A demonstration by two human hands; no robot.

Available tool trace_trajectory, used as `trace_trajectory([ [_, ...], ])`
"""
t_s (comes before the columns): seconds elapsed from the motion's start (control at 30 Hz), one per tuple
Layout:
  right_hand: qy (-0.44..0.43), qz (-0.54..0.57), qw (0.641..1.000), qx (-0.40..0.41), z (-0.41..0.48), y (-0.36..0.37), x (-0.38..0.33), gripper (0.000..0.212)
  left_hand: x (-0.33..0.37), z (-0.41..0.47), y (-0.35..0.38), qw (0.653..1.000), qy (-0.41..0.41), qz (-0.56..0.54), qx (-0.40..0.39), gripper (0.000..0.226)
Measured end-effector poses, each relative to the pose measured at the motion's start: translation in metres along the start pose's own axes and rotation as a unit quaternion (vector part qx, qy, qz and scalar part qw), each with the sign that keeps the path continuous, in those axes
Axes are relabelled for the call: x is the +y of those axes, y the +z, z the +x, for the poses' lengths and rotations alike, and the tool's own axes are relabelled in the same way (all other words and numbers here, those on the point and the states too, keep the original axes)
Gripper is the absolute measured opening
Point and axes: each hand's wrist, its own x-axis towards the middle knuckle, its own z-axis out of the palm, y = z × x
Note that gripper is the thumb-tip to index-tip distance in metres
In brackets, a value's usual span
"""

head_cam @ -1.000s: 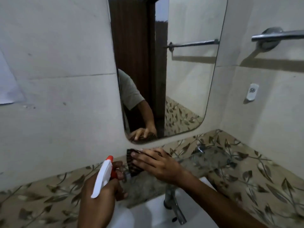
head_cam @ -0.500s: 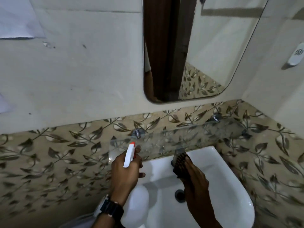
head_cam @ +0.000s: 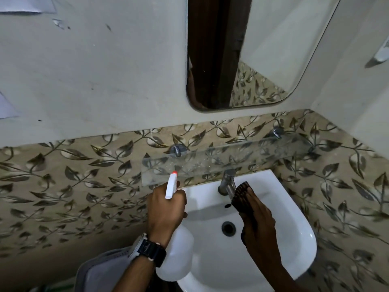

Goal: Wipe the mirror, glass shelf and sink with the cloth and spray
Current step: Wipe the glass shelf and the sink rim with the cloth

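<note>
My left hand [head_cam: 166, 209] grips a white spray bottle [head_cam: 175, 256] by its neck, over the left rim of the white sink [head_cam: 294, 234]. The bottle's white trigger head with an orange tip [head_cam: 171, 184] points up toward the glass shelf [head_cam: 221, 163]. My right hand [head_cam: 257, 220] holds a dark ribbed cloth [head_cam: 242, 192] flat inside the basin, right beside the chrome tap [head_cam: 227, 183]. The shelf sits on two chrome pegs just above the sink and shows fine droplets. The mirror [head_cam: 252, 49] hangs on the wall above it.
Leaf-patterned tiles [head_cam: 84, 175] line the wall around the sink. A drain hole [head_cam: 228, 227] sits in the middle of the basin. A white wall fitting [head_cam: 382, 53] is at the right edge. I wear a dark wristwatch [head_cam: 147, 249] on my left wrist.
My view has dropped from the mirror to the sink. My right hand moved the cloth off the glass shelf down into the basin by the tap. The left hand kept hold of the spray bottle.
</note>
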Motion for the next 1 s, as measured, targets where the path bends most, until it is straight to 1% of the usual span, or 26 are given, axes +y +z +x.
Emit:
trace_trajectory([
  [0.03, 0.009, 0.000, 1.000, -0.004, -0.001, -0.002, -0.003, 0.049, 0.001, -0.003, 0.000, 1.000, -0.003, -0.002, -0.009, 0.009],
  [0.13, 0.022, 0.009, 1.000, 0.001, -0.002, -0.010, -0.011, 0.049, 0.007, -0.009, 0.009, 0.999, -0.007, -0.002, -0.033, 0.016],
  [0.23, 0.033, 0.016, 0.999, 0.015, -0.004, -0.017, -0.011, 0.048, 0.019, -0.017, 0.025, 0.997, 0.023, 0.021, -0.064, 0.019],
  [0.37, 0.037, 0.019, 0.998, 0.037, -0.006, -0.031, -0.007, 0.053, 0.032, -0.021, 0.051, 0.994, 0.063, 0.016, -0.083, 0.027],
  [0.5, 0.043, 0.013, 0.998, 0.052, -0.009, -0.045, 0.000, 0.046, 0.038, -0.025, 0.068, 0.990, 0.050, 0.000, -0.131, 0.016],
  [0.63, 0.075, 0.022, 0.996, 0.049, -0.012, -0.054, 0.007, 0.049, 0.038, -0.026, 0.079, 0.983, 0.056, -0.002, -0.173, 0.016],
  [0.73, 0.074, -0.013, 0.995, 0.073, -0.015, -0.061, 0.004, 0.047, 0.043, -0.029, 0.091, 0.979, 0.068, 0.006, -0.190, 0.018],
  [0.87, 0.077, -0.048, 0.991, 0.096, -0.019, -0.071, 0.003, 0.047, 0.053, -0.033, 0.110, 0.980, 0.081, -0.004, -0.184, 0.028],
  [1.0, 0.059, -0.080, 0.988, 0.115, -0.014, -0.084, 0.004, 0.048, 0.056, -0.034, 0.118, 0.972, 0.065, -0.018, -0.225, 0.013],
])
